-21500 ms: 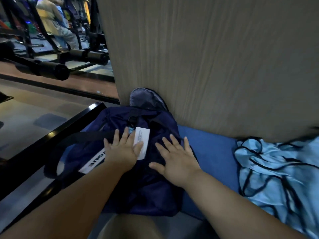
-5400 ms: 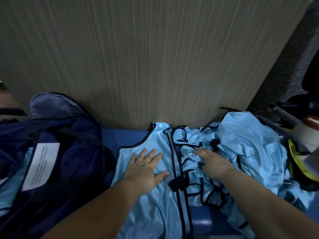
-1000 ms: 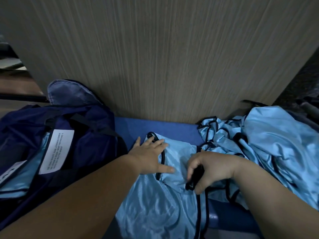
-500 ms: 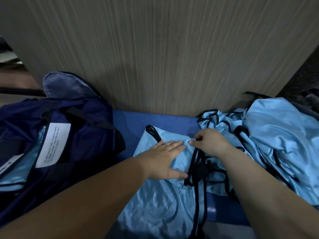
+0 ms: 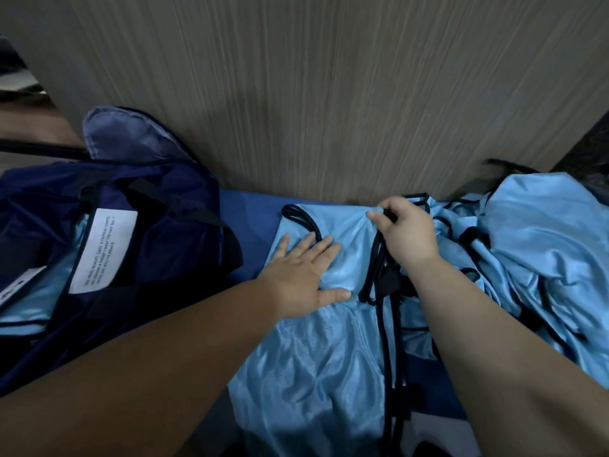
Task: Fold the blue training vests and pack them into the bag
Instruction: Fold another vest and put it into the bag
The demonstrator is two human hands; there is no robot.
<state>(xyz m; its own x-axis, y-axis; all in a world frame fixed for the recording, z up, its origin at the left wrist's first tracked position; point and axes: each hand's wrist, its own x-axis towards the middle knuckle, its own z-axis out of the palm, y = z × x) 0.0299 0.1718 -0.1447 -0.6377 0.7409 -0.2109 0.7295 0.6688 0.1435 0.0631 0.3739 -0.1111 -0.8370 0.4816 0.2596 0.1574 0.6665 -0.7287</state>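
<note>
On the blue mat [image 5: 250, 212], left hand [image 5: 303, 275] presses flat on the vest [image 5: 313, 374]; right hand [image 5: 408, 232] pinches its edge.

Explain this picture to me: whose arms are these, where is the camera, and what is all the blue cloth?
No machine here: a person wears one camera on the head, looking down at their own two bare hands. The left hand lies flat on a light blue vest, pressing it onto the blue surface. The right hand pinches that vest's black-trimmed top edge. To the right lies a heap of vests; to the left sits an open navy bag with light blue cloth showing inside. Behind everything stands a wood-grain panel.
</note>
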